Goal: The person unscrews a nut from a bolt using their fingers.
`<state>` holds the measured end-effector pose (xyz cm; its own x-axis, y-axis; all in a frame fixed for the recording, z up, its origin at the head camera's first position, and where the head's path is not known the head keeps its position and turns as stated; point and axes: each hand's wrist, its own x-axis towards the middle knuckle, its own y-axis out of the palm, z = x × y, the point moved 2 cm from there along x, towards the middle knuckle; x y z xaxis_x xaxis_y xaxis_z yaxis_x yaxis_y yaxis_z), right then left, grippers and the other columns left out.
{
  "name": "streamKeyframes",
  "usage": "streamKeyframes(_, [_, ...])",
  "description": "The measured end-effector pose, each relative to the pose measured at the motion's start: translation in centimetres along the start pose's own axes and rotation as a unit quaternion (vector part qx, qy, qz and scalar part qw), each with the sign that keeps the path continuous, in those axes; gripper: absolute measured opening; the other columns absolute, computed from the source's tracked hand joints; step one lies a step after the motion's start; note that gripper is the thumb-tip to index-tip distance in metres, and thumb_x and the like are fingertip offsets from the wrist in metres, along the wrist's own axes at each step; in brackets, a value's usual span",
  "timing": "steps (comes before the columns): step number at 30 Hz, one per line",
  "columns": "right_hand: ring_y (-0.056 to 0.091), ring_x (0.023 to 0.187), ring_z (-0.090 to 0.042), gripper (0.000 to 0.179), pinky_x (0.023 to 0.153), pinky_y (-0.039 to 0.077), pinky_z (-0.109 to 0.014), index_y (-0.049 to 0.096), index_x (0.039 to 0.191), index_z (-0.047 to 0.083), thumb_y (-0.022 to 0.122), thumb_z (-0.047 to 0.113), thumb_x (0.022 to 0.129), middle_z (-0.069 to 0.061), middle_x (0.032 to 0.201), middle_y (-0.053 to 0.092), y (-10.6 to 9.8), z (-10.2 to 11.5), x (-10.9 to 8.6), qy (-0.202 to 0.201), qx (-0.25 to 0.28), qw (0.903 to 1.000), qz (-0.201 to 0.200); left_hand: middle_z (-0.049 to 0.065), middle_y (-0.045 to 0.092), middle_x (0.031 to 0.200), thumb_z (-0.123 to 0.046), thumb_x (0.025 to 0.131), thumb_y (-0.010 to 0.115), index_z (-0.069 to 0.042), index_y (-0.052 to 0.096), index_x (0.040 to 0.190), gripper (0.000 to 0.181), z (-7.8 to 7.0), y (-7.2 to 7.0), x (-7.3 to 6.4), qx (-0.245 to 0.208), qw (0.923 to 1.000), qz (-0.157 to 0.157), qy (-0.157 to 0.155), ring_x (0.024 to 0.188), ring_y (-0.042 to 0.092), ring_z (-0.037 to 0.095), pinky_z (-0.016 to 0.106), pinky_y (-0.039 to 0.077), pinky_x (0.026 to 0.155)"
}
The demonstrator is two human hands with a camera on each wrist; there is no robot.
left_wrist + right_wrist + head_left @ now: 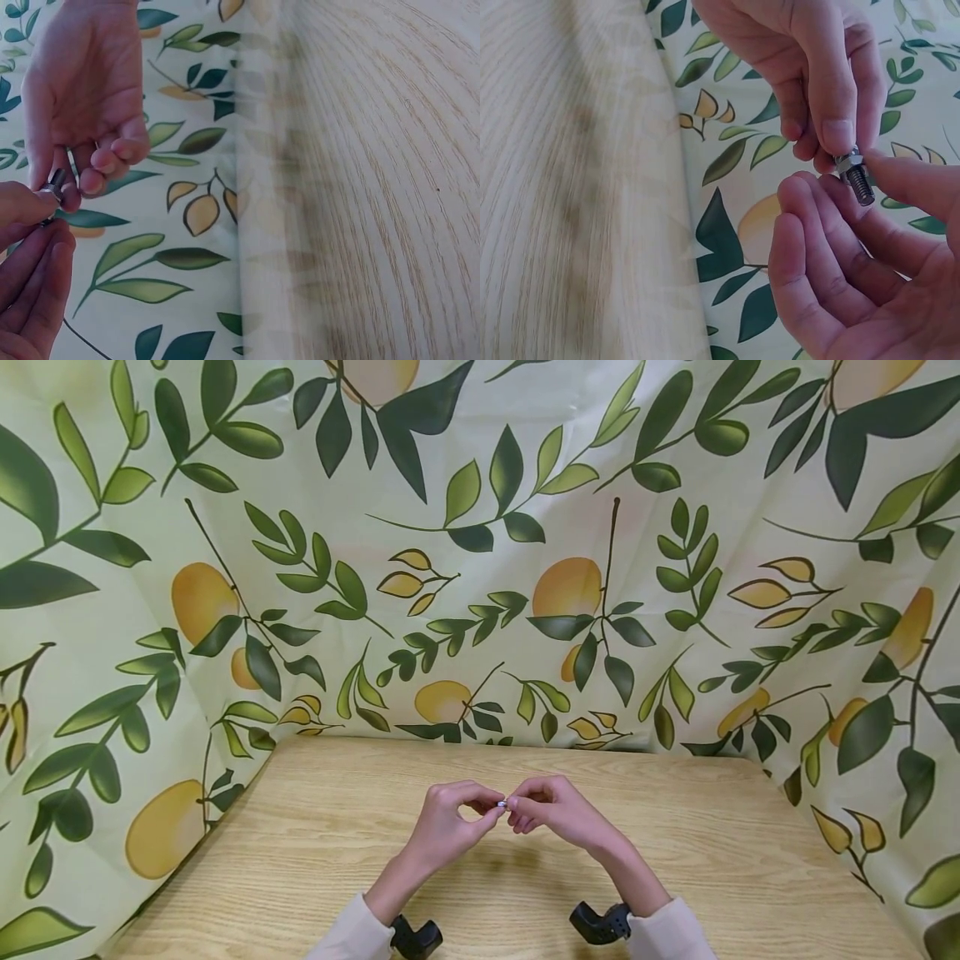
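A small metal bolt (pixel 862 191) with a threaded shank carries a hex nut (pixel 847 161). My left hand (pixel 457 820) pinches the head end between thumb and fingers, covering most of it. From the other side, my right hand (pixel 562 810) meets it, thumb and index finger at the nut and the other fingers curved loosely beneath. Both hands are raised above the wooden table (pixel 337 793), fingertips nearly meeting. In the left wrist view the bolt's dark shank (pixel 57 178) sticks out between the two hands.
A cloth printed with leaves and fruit (pixel 480 610) hangs behind the table and along its sides. Black wrist-worn devices (pixel 416 937) sit at both light sleeves (pixel 671 933).
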<state>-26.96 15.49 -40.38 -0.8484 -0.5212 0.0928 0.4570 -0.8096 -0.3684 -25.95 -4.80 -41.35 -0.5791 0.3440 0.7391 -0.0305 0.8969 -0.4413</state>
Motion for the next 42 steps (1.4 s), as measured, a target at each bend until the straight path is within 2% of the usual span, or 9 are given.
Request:
streamKeyframes(3, [0.073,0.082,-0.021,0.026,0.079,0.065,-0.037,0.070,0.109,-0.006,0.064,0.019,0.102,-0.017,0.094,0.075,0.02,0.10,-0.08,-0.003,-0.003,1.0000,-0.002,0.007,0.080,0.085,-0.004,0.086,0.080,-0.007,0.080,0.093,0.007,-0.05,0.01,0.00,-0.003,1.0000,0.002,-0.002,0.073,0.073,0.006,0.024,0.062,0.066])
streamKeyframes(6, [0.072,0.083,-0.023,0.023,0.077,0.064,-0.034,0.068,0.108,-0.005,0.066,0.016,0.100,-0.015,0.092,0.075,0.05,0.17,-0.14,-0.008,-0.003,1.0000,-0.005,0.007,0.080,0.085,-0.004,0.086,0.080,-0.007,0.080,0.093,0.007,-0.06,-0.01,0.01,-0.008,0.9999,0.006,-0.005,0.072,0.073,0.006,0.024,0.063,0.066])
streamKeyframes(9, [0.072,0.080,-0.021,0.021,0.075,0.062,-0.029,0.068,0.108,-0.004,0.069,0.014,0.098,-0.011,0.089,0.074,0.05,0.23,-0.15,-0.013,-0.003,0.9999,-0.009,0.007,0.080,0.085,-0.005,0.087,0.080,-0.008,0.080,0.093,0.007,-0.01,0.01,0.03,-0.014,0.9998,0.010,-0.006,0.072,0.073,0.006,0.024,0.063,0.065])
streamKeyframes(13, [0.071,0.080,-0.019,0.024,0.075,0.062,-0.030,0.066,0.111,-0.005,0.072,0.012,0.095,-0.010,0.089,0.074,0.02,0.23,-0.18,-0.015,0.000,0.9998,-0.013,0.008,0.080,0.085,-0.005,0.087,0.080,-0.007,0.080,0.092,0.006,0.02,0.05,0.09,-0.016,0.9998,0.011,-0.004,0.071,0.073,0.006,0.023,0.062,0.064])
streamKeyframes(21, [0.072,0.080,-0.018,0.031,0.077,0.064,-0.031,0.069,0.110,-0.008,0.060,0.021,0.105,-0.018,0.092,0.074,0.03,0.11,-0.16,0.001,0.002,0.9999,0.015,0.004,0.080,0.084,-0.002,0.084,0.081,-0.007,0.080,0.092,0.009,0.04,0.01,0.07,-0.008,0.9999,0.006,-0.013,0.071,0.073,0.005,0.026,0.063,0.065])
streamKeyframes(31, [0.071,0.079,-0.015,0.025,0.078,0.063,-0.034,0.064,0.112,-0.007,0.068,0.012,0.098,-0.024,0.094,0.073,0.19,0.40,-0.22,-0.007,0.007,0.9999,-0.005,0.006,0.080,0.085,-0.003,0.086,0.080,-0.008,0.080,0.093,0.009,0.07,-0.03,0.01,-0.013,0.9999,0.004,-0.004,0.071,0.073,0.005,0.021,0.062,0.065])
streamKeyframes(38, [0.072,0.080,-0.019,0.029,0.076,0.065,-0.032,0.067,0.111,-0.009,0.062,0.019,0.103,-0.018,0.091,0.074,0.12,0.29,-0.13,0.006,0.003,1.0000,0.003,0.004,0.080,0.084,-0.002,0.084,0.080,-0.007,0.080,0.092,0.009,-0.02,-0.06,-0.01,-0.005,1.0000,0.003,-0.008,0.070,0.072,0.004,0.020,0.061,0.066])
streamKeyframes(42, [0.072,0.080,-0.018,0.028,0.076,0.064,-0.030,0.067,0.110,-0.009,0.063,0.017,0.103,-0.019,0.093,0.075,0.17,0.30,-0.11,0.001,0.008,0.9999,0.008,0.004,0.080,0.084,-0.002,0.084,0.080,-0.007,0.080,0.092,0.009,0.01,-0.07,-0.03,-0.006,1.0000,0.001,-0.008,0.070,0.072,0.004,0.020,0.061,0.066])
